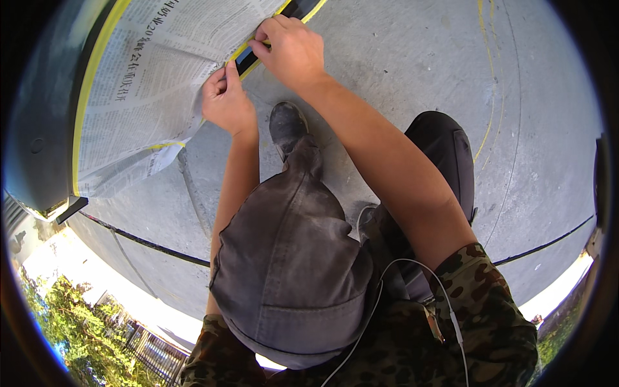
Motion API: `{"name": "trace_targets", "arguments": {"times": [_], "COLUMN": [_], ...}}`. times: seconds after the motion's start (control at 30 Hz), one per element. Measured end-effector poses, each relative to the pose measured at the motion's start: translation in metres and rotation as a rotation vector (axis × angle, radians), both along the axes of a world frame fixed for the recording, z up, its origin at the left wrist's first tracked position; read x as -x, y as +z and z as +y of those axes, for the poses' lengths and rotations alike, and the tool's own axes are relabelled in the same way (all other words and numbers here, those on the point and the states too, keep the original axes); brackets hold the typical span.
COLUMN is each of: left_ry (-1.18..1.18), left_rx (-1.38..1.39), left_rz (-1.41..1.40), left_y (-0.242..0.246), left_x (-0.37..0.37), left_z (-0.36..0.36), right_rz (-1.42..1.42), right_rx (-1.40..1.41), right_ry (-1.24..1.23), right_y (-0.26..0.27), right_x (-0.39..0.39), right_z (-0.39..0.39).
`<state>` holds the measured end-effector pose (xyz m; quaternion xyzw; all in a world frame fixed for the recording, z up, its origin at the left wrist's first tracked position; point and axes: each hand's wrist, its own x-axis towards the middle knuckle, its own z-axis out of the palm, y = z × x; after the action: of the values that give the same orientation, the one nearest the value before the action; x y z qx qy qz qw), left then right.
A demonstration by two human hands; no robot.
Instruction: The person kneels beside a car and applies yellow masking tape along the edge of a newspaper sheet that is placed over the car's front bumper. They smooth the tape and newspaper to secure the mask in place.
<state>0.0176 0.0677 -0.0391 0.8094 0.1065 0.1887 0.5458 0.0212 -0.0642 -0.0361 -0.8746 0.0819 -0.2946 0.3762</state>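
Observation:
A newspaper sheet [145,96] covers a dark, glossy panel [46,111], apparently part of a vehicle body, at the upper left. Yellow masking tape [90,82] runs along the sheet's left edge, and more tape follows its right edge beside a narrow black strip. My left hand [229,99] pinches the paper's taped right edge between thumb and forefinger. Just above and to the right, my right hand [292,48] has thumb and fingertips closed on the yellow tape along the black strip. The sheet's lower corner hangs loose, with a short piece of tape on it.
Grey concrete floor [396,63] with yellow lines lies below and to the right. My bent knee and black shoe [288,123] are close under my hands. A white cable [447,295] hangs across my camouflage shirt. Shrubs [92,334] and a fence stand at the lower left.

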Motion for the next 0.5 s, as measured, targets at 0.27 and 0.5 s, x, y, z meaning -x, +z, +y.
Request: {"name": "trace_targets", "arguments": {"times": [0.27, 0.5], "left_ry": [-0.060, -0.110], "left_rx": [0.062, 0.114], "left_rz": [-0.005, 0.027], "left_y": [0.0011, 0.0043], "left_x": [-0.0004, 0.0003], "left_z": [0.0041, 0.0080], "right_rz": [0.022, 0.012], "right_rx": [-0.033, -0.076], "right_ry": [-0.009, -0.006], "right_y": [0.0014, 0.0022], "right_x": [-0.0023, -0.0020], "right_z": [0.0018, -0.0002]}}
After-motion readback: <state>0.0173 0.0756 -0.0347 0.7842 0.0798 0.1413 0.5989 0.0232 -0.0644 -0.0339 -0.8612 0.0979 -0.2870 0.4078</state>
